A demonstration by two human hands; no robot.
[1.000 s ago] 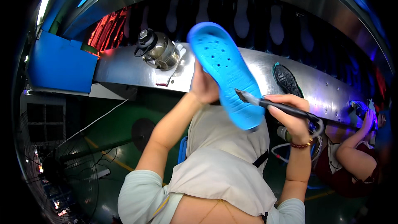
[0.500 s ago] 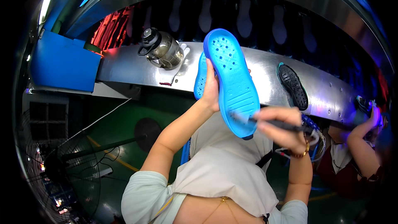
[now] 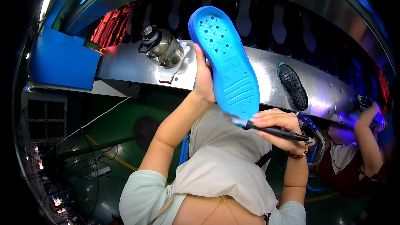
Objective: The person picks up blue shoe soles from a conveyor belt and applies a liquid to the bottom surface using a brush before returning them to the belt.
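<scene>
My blue sole (image 3: 233,68) has shifted farther out over the bench (image 3: 125,68), and my brush (image 3: 279,131) now sits by its near end, so I judge that end is getting the attention. My left hand (image 3: 204,81) is curled firmly round the sole's left side; my right hand (image 3: 281,125) has its fingers closed on the handle (the tip's too blurred to tell touching). I count one blue sole, one brush, one dark sole (image 3: 293,85), one bottle (image 3: 167,52).
</scene>
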